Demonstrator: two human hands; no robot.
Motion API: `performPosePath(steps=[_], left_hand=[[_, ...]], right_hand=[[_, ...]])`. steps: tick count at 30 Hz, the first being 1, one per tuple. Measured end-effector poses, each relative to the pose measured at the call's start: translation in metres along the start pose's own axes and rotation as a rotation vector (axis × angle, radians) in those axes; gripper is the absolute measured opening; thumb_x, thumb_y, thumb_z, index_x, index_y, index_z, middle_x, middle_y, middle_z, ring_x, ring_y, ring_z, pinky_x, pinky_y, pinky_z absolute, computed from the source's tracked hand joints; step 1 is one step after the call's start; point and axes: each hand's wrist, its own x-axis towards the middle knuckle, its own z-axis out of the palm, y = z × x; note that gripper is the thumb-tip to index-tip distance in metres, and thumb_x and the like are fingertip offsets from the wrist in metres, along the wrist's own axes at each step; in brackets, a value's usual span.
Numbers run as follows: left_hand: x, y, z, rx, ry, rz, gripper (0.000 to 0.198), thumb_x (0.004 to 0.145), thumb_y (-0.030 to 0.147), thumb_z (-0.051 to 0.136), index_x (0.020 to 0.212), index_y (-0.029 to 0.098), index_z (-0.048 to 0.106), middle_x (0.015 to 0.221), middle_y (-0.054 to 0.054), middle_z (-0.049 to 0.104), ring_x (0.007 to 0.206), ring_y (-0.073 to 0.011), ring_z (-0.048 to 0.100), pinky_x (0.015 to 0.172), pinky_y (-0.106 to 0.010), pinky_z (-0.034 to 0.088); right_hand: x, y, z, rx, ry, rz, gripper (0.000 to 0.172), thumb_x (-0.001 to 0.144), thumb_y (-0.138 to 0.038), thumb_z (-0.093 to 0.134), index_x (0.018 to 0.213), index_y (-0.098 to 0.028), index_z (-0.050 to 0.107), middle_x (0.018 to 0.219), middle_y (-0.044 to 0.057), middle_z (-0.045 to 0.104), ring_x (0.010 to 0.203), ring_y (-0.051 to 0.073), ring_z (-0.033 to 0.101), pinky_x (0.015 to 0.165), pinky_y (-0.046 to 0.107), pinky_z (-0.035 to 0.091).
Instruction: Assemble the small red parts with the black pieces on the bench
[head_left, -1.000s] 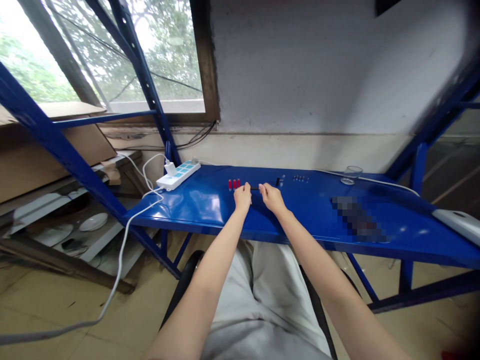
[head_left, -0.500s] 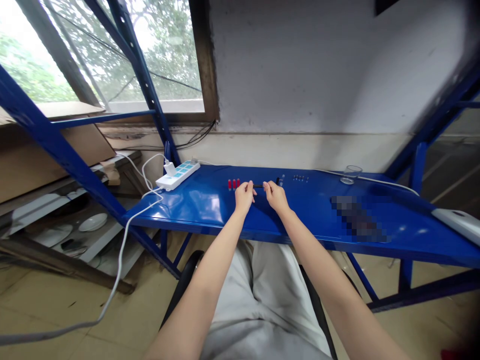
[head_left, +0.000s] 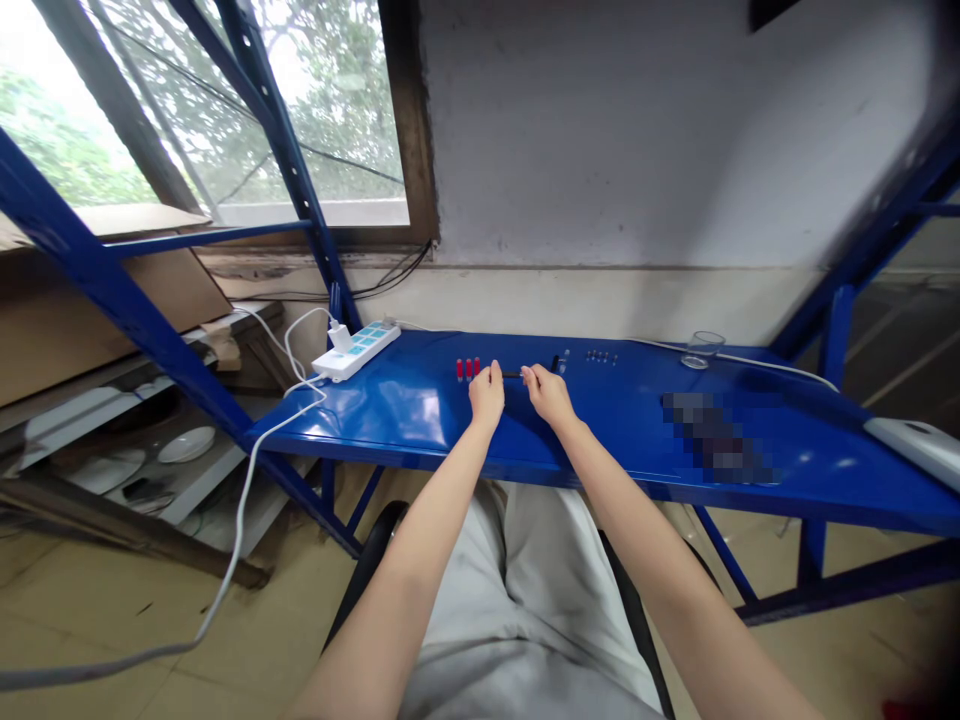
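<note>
A thin dark rod (head_left: 511, 375) spans the gap between my two hands, roughly level above the blue table (head_left: 405, 440). My left hand (head_left: 487, 395) is closed on its left end, and my right hand (head_left: 547, 393) pinches the right end. Three red cylinders (head_left: 469, 368) stand upright just left of my left hand. Beyond my right hand are a small black piece (head_left: 555, 363) and small clear pieces (head_left: 564, 362). Several tiny metallic parts (head_left: 601, 357) lie in a row farther right.
A white power strip (head_left: 356, 350) with a plug and cable sits at the table's left. A clear glass (head_left: 702, 349) stands at the back right, near a cable. A blurred dark object (head_left: 720, 440) lies at right, and a white device (head_left: 919, 448) at the far right edge.
My hands have shifted slightly, with the fingers of my left hand drawn in. A little more of the dark rod shows between them, and my right hand's fingertips have moved slightly left.
</note>
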Motion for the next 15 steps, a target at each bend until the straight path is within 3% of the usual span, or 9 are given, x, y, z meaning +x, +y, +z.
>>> performPosePath(steps=[5, 9, 15], left_hand=[[0.001, -0.003, -0.001, 0.024, 0.007, -0.026, 0.049, 0.085, 0.05, 0.033, 0.049, 0.018, 0.04, 0.041, 0.001, 0.044, 0.04, -0.0104, 0.045, 0.046, -0.022, 0.035], [-0.001, -0.001, -0.001, -0.09, -0.023, -0.067, 0.051, 0.082, 0.056, 0.036, 0.049, 0.018, 0.042, 0.038, 0.002, 0.042, 0.034, -0.0082, 0.042, 0.04, -0.021, 0.034], [-0.004, 0.009, 0.0, -0.314, -0.156, 0.003, 0.04, 0.08, 0.055, 0.043, 0.08, 0.016, 0.054, 0.054, 0.003, 0.054, 0.033, -0.0046, 0.043, 0.036, -0.017, 0.032]], right_hand=[[0.0, 0.001, 0.0, 0.005, -0.008, 0.0, 0.04, 0.091, -0.045, 0.026, 0.068, -0.021, 0.05, 0.064, 0.004, 0.06, 0.058, 0.016, 0.055, 0.057, 0.025, 0.034], [0.0, 0.002, -0.001, 0.013, -0.004, 0.007, 0.042, 0.091, -0.048, 0.025, 0.069, -0.022, 0.05, 0.064, 0.004, 0.06, 0.058, 0.016, 0.055, 0.057, 0.025, 0.034], [0.001, 0.005, -0.003, 0.028, 0.053, 0.058, 0.047, 0.09, -0.051, 0.021, 0.07, -0.022, 0.051, 0.061, 0.004, 0.058, 0.054, 0.015, 0.053, 0.055, 0.025, 0.034]])
